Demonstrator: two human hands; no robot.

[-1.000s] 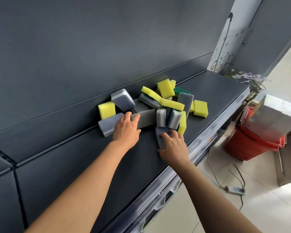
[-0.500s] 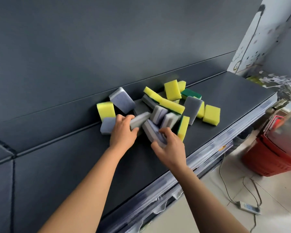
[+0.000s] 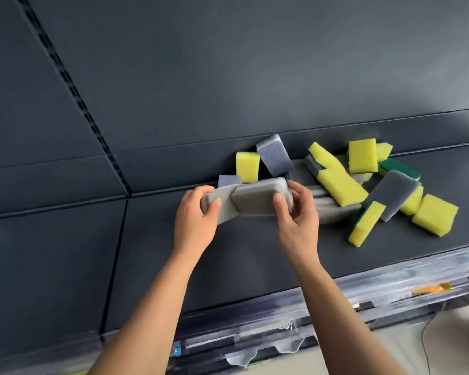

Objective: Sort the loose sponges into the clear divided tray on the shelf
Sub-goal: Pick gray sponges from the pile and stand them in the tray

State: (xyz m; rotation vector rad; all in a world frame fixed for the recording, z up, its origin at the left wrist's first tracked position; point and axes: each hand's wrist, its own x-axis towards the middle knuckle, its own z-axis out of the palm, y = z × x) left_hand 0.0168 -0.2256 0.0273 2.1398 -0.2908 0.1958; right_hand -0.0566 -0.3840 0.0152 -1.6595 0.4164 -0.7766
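A dark grey back wall (image 3: 228,77) fills most of the view, with a slotted upright strip (image 3: 73,93) running diagonally down its left part. Below it lies the dark shelf (image 3: 255,253), its front edge carrying a blurred clear rail (image 3: 336,301).

A loose heap of sponges (image 3: 344,185) sits on the right part of the shelf against the wall, yellow ones and grey ones mixed, some leaning on each other. One yellow sponge (image 3: 247,167) stands upright at the wall, a blue-grey sponge (image 3: 274,155) tilted just beside it. A green-backed sponge (image 3: 398,169) lies flat toward the rear, and another yellow sponge (image 3: 435,218) rests at the heap's right end.

Two bare forearms reach up from the bottom. The left hand (image 3: 198,215) grips one end of a grey sponge (image 3: 217,205), thumb in front. The right hand (image 3: 295,212) pinches a second grey sponge (image 3: 260,198) between thumb and fingers; this one overlaps the first. Both sponges are held just left of the heap. The clear divided tray cannot be seen.
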